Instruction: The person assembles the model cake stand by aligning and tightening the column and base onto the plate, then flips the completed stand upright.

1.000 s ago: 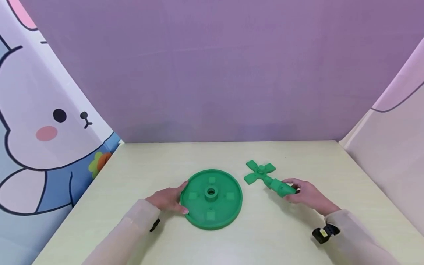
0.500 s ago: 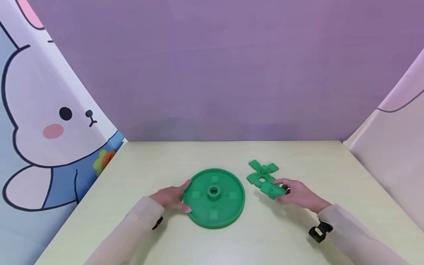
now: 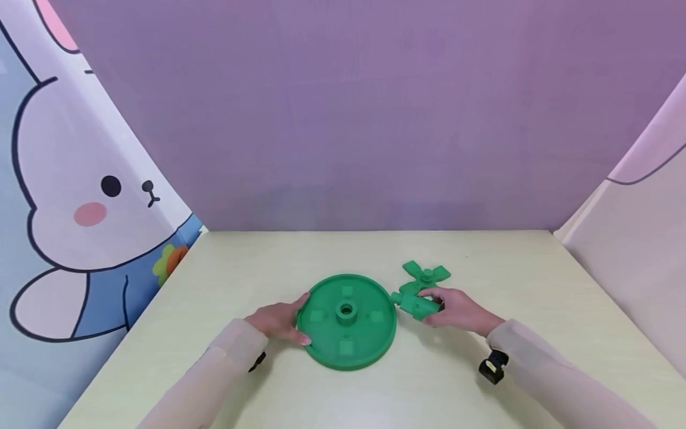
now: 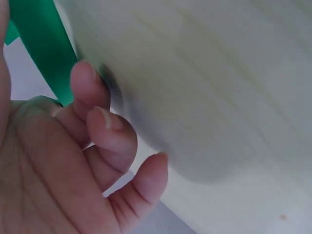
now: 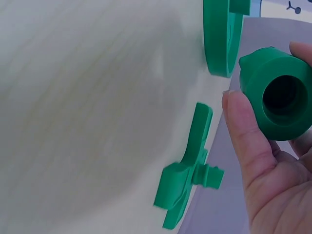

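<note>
A round green disc (image 3: 370, 339) with a raised rim and a hollow central hub lies flat on the table. My left hand (image 3: 276, 322) holds its left edge, thumb and a finger spread along the rim; in the left wrist view the other fingers are bent beside the rim (image 4: 46, 53). My right hand (image 3: 461, 310) pinches a short green hollow cylinder (image 3: 415, 305), its narrow end pointing left near the disc's right rim. The cylinder's open bore faces the right wrist camera. Behind that hand lies a green cross-shaped piece (image 3: 427, 275) with a central peg, partly hidden.
The pale wooden table (image 3: 268, 256) ends at a purple backdrop (image 3: 343, 119). A cartoon rabbit panel (image 3: 64, 179) stands on the left and a pale panel (image 3: 632, 250) on the right. A small black device (image 3: 493, 366) is strapped at the right wrist.
My right hand has moved left with the cylinder, away from the cross-shaped piece and towards the disc. The left hand stays at the disc's rim; the view has shifted slightly.
</note>
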The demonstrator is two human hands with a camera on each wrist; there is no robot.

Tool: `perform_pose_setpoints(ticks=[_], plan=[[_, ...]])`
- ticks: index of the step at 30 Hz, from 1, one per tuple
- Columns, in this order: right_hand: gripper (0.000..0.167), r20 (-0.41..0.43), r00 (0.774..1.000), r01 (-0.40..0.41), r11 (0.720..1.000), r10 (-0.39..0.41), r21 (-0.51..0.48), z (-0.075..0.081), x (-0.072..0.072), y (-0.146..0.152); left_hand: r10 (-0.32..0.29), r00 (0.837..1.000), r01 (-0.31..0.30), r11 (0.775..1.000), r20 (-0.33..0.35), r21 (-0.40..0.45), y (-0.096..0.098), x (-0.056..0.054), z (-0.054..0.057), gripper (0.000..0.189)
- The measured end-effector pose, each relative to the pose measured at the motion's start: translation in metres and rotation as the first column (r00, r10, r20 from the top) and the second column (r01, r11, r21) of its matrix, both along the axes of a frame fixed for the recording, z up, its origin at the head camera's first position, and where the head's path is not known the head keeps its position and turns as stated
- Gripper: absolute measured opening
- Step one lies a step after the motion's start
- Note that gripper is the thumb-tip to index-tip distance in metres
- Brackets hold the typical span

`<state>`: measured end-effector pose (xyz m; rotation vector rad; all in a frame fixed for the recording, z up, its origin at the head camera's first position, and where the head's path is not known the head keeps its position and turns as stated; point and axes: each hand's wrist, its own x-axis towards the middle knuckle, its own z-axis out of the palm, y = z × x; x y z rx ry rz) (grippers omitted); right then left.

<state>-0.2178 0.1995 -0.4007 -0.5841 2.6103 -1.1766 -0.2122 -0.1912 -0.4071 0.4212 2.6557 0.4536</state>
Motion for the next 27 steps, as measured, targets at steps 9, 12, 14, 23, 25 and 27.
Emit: perform_pose_setpoints(ticks=[9, 12, 14, 23, 25, 27], plan=[[0.057, -0.004, 0.999, -0.041, 0.999, 0.041, -0.028, -0.001, -0.001, -0.019, 0.005, 1.000, -0.006, 1.000, 0.018, 0.027, 0.004, 0.003, 0.005, 0.105], [0.057, -0.012, 0.998, -0.056, 0.998, 0.056, -0.036, 0.000, -0.001, -0.025, 0.015, 1.000, -0.016, 1.000, 0.023, 0.025, 0.005, 0.002, 0.004, 0.105], [0.057, -0.017, 0.998, -0.059, 0.998, 0.059, -0.032, 0.001, -0.002, -0.029, 0.021, 0.999, -0.022, 1.000, 0.024, 0.021, 0.004, 0.002, 0.003, 0.106], [0.057, 0.000, 0.999, -0.036, 0.999, 0.036, 0.022, 0.004, -0.004, -0.053, 0.023, 1.000, -0.023, 1.000, 0.008, 0.004, 0.004, 0.002, 0.002, 0.105], [0.057, 0.011, 0.999, -0.045, 0.999, 0.045, 0.019, 0.004, -0.004, -0.058, 0.020, 1.000, -0.020, 1.000, 0.005, 0.000, 0.004, 0.002, 0.003, 0.105], [0.058, 0.021, 0.999, -0.049, 0.999, 0.049, 0.021, 0.004, -0.004, -0.063, 0.014, 1.000, -0.014, 1.000, 0.001, -0.002, 0.003, 0.002, 0.002, 0.105]])
